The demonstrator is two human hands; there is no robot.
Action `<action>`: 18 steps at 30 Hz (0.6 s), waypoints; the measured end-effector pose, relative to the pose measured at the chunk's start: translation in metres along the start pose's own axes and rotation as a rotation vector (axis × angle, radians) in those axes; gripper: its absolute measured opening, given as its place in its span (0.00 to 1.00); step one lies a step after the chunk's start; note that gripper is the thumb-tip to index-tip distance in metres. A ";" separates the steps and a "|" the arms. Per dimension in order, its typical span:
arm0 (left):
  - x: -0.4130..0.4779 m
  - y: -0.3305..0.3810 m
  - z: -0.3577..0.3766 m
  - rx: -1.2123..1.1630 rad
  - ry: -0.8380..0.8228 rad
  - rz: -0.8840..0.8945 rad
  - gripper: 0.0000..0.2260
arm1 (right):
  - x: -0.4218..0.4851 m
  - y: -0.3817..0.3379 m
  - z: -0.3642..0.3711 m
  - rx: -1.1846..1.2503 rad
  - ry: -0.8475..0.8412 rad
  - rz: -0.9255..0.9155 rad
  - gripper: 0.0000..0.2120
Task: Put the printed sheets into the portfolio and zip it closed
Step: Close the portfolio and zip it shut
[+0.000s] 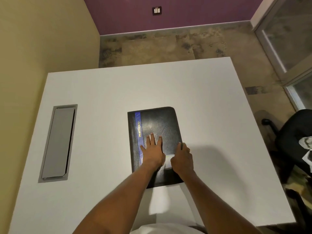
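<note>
A black portfolio (158,122) with a blue stripe and yellow "PORTFOLIO" lettering lies closed on the white table (118,88). My left hand (152,149) rests flat on its cover, fingers spread. My right hand (183,157) sits at the portfolio's right edge with fingers curled at the zip line; whether it pinches the zip pull is hidden by the fingers. No printed sheets are visible outside the portfolio.
A grey cable hatch (58,142) is set into the table at the left. A black office chair (297,141) with paper on it stands to the right. A beige wall is on the left, with bare floor beyond the table's far edge.
</note>
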State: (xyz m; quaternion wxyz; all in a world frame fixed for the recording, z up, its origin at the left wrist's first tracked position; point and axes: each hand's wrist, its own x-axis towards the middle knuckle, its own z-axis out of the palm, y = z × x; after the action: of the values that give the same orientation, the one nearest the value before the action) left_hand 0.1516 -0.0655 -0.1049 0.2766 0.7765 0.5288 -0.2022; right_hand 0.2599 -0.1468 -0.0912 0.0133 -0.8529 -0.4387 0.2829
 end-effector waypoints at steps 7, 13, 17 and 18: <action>-0.018 -0.016 0.001 -0.054 0.088 0.051 0.36 | -0.018 0.009 0.001 0.008 0.047 -0.098 0.35; -0.062 -0.048 0.020 -0.032 0.177 0.062 0.33 | -0.052 -0.004 0.009 0.032 0.089 -0.121 0.31; -0.094 -0.075 0.039 -0.093 0.201 0.039 0.32 | -0.084 -0.016 0.029 0.016 0.106 -0.186 0.22; -0.103 -0.083 0.044 -0.124 0.202 0.031 0.31 | -0.093 -0.019 0.037 0.008 0.106 -0.208 0.21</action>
State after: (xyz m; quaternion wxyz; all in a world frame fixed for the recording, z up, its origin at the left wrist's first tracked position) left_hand 0.0364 -0.1427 -0.0939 0.2726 0.7823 0.5535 -0.0857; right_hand 0.1858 -0.2140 -0.0733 0.0693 -0.8166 -0.5222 0.2361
